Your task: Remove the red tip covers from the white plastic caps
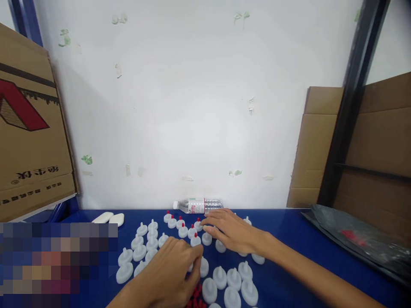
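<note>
My left hand (173,269) is closed, thumb and forefinger brought together above a heap of small red tips (196,297); whatever is between the fingers is hidden. My right hand (229,230) reaches across from the right with fingers stretched out, close to a red-tipped white nozzle cap (198,225); I cannot tell if it touches it. Several white caps at the back carry red tips, such as this cap (183,231). Around both hands stand many plain white nozzle caps (220,277), upright on the blue table (279,278).
A clear plastic bottle (197,206) lies against the white wall. Two white oval pieces (116,220) sit at the back left. A cardboard box (32,128) is on the left, and a dark plastic bag (353,235) lies on the right. The lower left corner is blurred out.
</note>
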{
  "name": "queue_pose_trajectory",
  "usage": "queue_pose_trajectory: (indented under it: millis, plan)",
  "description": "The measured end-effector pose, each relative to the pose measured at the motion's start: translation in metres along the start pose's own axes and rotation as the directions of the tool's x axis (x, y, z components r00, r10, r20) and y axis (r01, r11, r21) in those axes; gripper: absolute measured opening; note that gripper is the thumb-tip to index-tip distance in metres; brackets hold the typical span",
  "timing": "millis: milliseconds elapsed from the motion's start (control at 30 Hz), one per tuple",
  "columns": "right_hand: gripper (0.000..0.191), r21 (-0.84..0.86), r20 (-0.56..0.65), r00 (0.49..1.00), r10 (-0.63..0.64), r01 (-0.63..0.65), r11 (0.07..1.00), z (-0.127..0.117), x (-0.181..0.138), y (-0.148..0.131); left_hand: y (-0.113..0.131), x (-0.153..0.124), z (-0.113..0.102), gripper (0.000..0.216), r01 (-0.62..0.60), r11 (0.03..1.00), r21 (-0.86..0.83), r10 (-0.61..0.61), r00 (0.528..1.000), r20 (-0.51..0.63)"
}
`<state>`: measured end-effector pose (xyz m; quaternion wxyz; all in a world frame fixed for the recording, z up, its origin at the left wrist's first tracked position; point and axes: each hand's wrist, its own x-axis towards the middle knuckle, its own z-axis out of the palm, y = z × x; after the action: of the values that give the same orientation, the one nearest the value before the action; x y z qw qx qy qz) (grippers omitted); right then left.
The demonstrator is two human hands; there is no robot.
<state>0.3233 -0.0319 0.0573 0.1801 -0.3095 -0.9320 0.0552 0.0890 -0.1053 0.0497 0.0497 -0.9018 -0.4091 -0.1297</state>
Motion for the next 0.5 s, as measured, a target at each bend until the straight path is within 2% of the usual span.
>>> queue_pose_trajectory:
  millis: [133, 233, 333, 433, 500]
  plan:
    - [0.056, 0.004, 0.066, 0.998, 0.024, -0.025, 1.0, 0.012, 0.011, 0.009, -0.007, 0.004, -0.004, 0.03, 0.107, 0.994, 0.003, -0.106, 0.989, -0.104]
    - [0.056, 0.011, 0.065, 0.998, 0.011, -0.012, 1.0, 0.016, 0.018, 0.012, -0.013, 0.008, -0.008, 0.033, 0.197, 0.98, -0.012, -0.196, 0.965, -0.173]
    - [0.045, 0.015, -0.015, 1.0, -0.018, 0.018, 1.0, 0.008, 0.019, 0.007, -0.016, 0.009, -0.01, 0.03, 0.269, 0.962, -0.043, -0.272, 0.937, -0.221]
    - [0.025, 0.01, -0.106, 0.994, -0.039, 0.04, 0.999, -0.007, 0.017, -0.006, -0.016, 0.011, -0.01, 0.025, 0.311, 0.947, -0.078, -0.321, 0.914, -0.248]
    - [0.012, 0.007, -0.121, 0.989, -0.08, 0.081, 0.997, -0.014, 0.016, -0.017, -0.015, 0.011, -0.009, 0.024, 0.314, 0.944, -0.1, -0.329, 0.91, -0.251]
